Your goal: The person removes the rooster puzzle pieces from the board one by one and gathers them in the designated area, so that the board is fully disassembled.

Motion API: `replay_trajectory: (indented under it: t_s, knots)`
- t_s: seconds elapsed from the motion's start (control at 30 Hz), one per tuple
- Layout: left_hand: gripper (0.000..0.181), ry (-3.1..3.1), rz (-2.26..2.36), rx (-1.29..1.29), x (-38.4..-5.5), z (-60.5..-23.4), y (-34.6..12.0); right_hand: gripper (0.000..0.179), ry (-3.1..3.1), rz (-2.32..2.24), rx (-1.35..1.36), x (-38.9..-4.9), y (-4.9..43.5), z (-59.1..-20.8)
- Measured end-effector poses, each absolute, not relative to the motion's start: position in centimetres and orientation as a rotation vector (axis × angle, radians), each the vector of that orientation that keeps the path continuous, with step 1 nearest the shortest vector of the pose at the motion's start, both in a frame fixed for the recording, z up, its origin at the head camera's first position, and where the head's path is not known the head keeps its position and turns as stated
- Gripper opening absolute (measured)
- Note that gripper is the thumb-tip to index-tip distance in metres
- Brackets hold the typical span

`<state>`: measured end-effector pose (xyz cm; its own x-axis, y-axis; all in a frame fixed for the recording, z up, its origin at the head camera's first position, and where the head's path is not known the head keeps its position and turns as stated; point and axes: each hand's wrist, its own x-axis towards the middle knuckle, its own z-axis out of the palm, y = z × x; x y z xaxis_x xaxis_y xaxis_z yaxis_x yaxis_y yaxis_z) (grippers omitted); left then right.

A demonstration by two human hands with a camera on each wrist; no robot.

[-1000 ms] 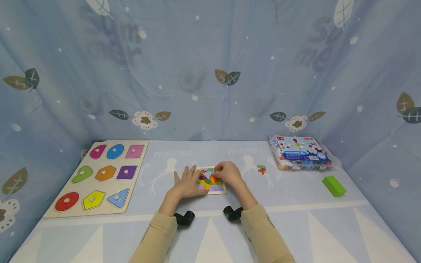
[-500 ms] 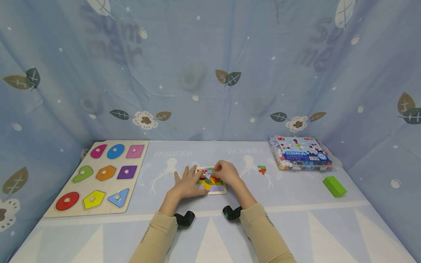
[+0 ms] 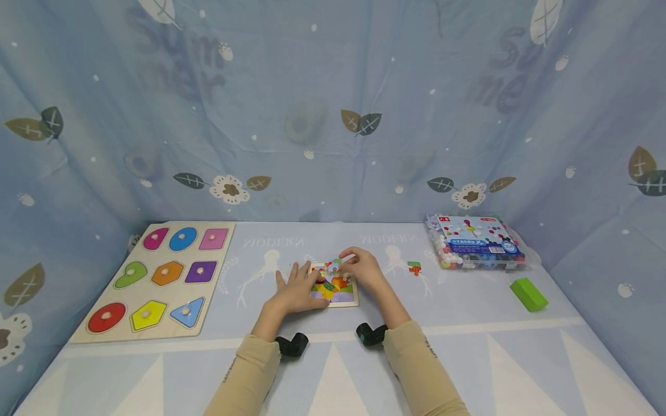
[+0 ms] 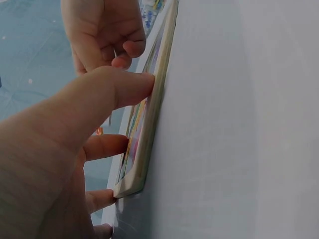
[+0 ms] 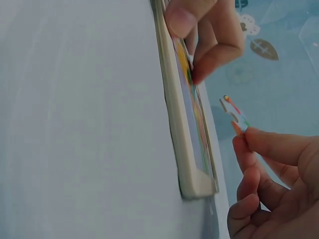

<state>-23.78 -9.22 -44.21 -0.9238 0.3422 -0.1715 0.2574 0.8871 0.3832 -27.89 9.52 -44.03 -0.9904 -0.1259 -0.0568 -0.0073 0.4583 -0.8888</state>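
A small wooden jigsaw puzzle (image 3: pixel 340 297) with a colourful picture lies flat in front of me. My left hand (image 3: pixel 295 290) rests on its left side with fingers spread, and in the left wrist view the thumb presses the near rim of the frame (image 4: pixel 152 107). Over the puzzle's far right part, my right hand (image 3: pixel 364 270) pinches a puzzle piece (image 5: pixel 233 110) between thumb and index finger. The right wrist view shows that piece tilted and raised off the picture. A loose red and green puzzle piece (image 3: pixel 414 268) lies on the table to the right.
At the left lies a wooden knob board (image 3: pixel 171 297) with coloured shapes. A clear box of beads (image 3: pixel 476 242) stands at the back right, a green block (image 3: pixel 528 294) in front of it. A patterned curtain (image 3: pixel 312 173) hangs behind the table.
My right hand has lifted a piece from the upper part of the puzzle, and its fingers have spread a little. The left hand stays in place on the puzzle.
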Motion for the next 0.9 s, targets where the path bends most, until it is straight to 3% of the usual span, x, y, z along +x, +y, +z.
replay_trajectory:
  t_s: [0.57, 0.9]
  knots:
    - [0.074, 2.826, 0.546, 0.465, -23.9, -44.3, -9.3, 0.022, 2.441, -1.823, -0.032, -27.9, 13.2, -43.7]
    - [0.058, 2.820, 0.638, 0.503, -23.7, -44.3, -9.5, 0.023, 2.445, -1.849, 0.011, -28.0, 15.1, -44.1]
